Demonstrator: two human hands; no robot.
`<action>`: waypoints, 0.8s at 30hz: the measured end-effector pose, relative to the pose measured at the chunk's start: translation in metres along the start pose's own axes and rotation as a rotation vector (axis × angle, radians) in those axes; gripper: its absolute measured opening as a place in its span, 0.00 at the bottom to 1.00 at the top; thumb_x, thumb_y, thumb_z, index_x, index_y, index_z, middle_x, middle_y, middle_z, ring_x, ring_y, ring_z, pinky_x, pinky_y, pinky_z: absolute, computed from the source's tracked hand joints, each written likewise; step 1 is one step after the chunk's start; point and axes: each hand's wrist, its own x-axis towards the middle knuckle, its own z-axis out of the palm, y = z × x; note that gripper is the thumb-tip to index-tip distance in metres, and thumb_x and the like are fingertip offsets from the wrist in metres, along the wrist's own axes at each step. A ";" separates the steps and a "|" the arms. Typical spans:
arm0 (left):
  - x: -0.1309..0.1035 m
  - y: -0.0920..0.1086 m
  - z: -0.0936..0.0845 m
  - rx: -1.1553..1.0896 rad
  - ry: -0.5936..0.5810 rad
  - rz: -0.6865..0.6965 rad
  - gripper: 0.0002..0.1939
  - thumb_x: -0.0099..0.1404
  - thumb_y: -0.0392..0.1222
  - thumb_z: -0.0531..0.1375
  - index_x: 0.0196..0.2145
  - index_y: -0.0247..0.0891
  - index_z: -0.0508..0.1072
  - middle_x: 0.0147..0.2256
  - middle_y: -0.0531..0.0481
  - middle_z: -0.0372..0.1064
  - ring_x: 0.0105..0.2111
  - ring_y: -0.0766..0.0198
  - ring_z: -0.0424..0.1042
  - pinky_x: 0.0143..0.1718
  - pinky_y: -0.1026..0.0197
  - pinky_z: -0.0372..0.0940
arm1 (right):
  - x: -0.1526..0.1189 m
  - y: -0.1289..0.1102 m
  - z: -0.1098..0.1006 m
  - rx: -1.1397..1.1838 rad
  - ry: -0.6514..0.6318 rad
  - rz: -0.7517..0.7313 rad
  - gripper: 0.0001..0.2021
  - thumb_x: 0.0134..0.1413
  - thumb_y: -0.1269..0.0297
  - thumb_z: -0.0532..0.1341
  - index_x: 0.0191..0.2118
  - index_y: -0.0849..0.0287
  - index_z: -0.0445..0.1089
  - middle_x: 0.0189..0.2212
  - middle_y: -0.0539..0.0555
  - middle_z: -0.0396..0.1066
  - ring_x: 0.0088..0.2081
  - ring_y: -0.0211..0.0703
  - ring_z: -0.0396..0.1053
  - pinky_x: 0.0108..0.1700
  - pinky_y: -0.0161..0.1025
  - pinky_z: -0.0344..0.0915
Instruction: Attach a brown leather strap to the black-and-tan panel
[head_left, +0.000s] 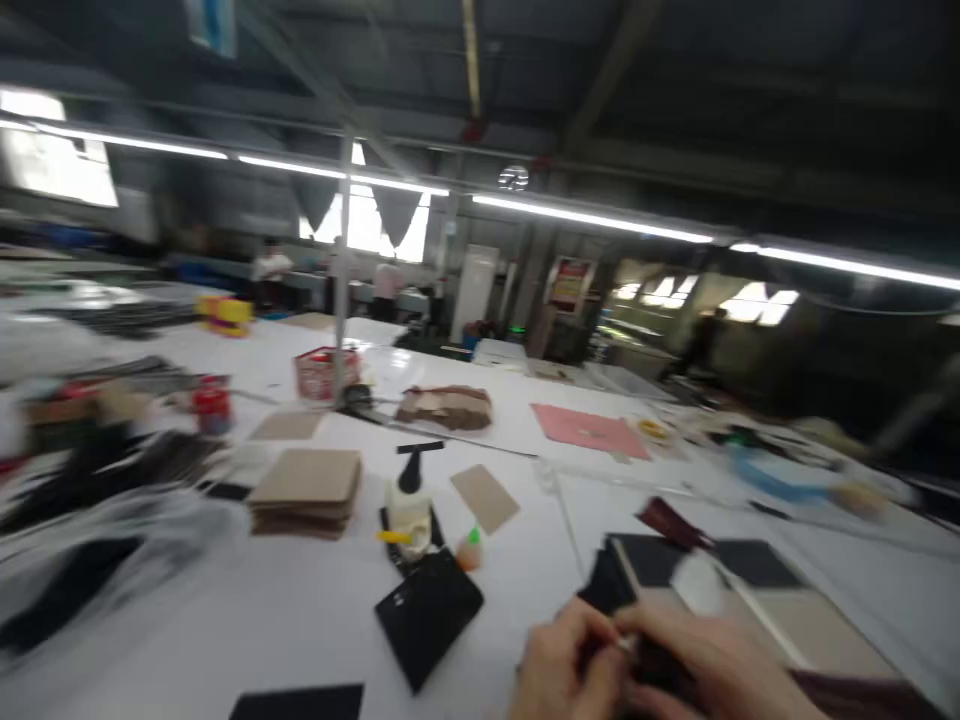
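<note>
My left hand (566, 665) and my right hand (709, 660) meet at the lower right, fingers bent and pinched together. Between them is a dark piece of material (660, 668), blurred and mostly hidden by the fingers. Just beyond the hands lies a beige and black panel (817, 625), with a white, blurred item (699, 585) and a dark maroon strip (675, 522) on it. Left of my hands, a black flat piece (429, 612) rests tilted against a white bottle with a black nozzle (410, 510). A small orange bottle with a green tip (469, 552) stands beside it.
A stack of beige boards (306, 490) sits left of centre, with a single beige board (485, 498) to its right. Clear plastic and dark pieces (71, 590) cover the left side. Further back are a red basket (315, 375), a post (343, 270) and a pink sheet (589, 430).
</note>
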 end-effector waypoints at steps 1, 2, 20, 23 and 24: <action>0.009 -0.004 0.009 0.021 -0.060 -0.020 0.20 0.58 0.60 0.60 0.30 0.38 0.68 0.23 0.54 0.59 0.24 0.70 0.57 0.27 0.62 0.52 | -0.015 -0.003 -0.007 -0.020 -0.004 0.125 0.07 0.54 0.62 0.62 0.36 0.59 0.72 0.30 0.50 0.71 0.31 0.40 0.67 0.34 0.33 0.62; 0.015 -0.007 0.015 0.042 -0.097 -0.043 0.22 0.58 0.61 0.60 0.29 0.37 0.67 0.22 0.55 0.57 0.23 0.71 0.55 0.26 0.62 0.49 | -0.023 -0.007 -0.011 -0.020 -0.010 0.225 0.06 0.51 0.66 0.64 0.36 0.58 0.72 0.30 0.50 0.71 0.33 0.41 0.67 0.36 0.33 0.60; 0.030 -0.003 0.001 -0.099 -0.284 -0.224 0.24 0.55 0.61 0.62 0.35 0.36 0.66 0.20 0.56 0.59 0.18 0.74 0.55 0.21 0.67 0.47 | -0.011 -0.016 -0.007 0.129 0.140 0.360 0.06 0.44 0.79 0.65 0.26 0.62 0.74 0.23 0.46 0.69 0.27 0.32 0.64 0.31 0.30 0.53; 0.030 -0.004 -0.007 -0.037 -0.363 -0.236 0.24 0.58 0.61 0.60 0.37 0.34 0.70 0.18 0.57 0.55 0.16 0.75 0.51 0.20 0.67 0.44 | -0.010 -0.017 -0.006 0.160 0.166 0.365 0.06 0.47 0.79 0.63 0.26 0.62 0.74 0.23 0.46 0.69 0.28 0.32 0.64 0.31 0.30 0.53; 0.031 -0.004 -0.010 0.002 -0.379 -0.234 0.24 0.59 0.60 0.59 0.38 0.34 0.71 0.18 0.58 0.53 0.16 0.75 0.50 0.20 0.67 0.43 | -0.009 -0.017 -0.006 0.182 0.180 0.362 0.06 0.47 0.78 0.64 0.27 0.61 0.75 0.23 0.46 0.68 0.28 0.32 0.64 0.32 0.30 0.54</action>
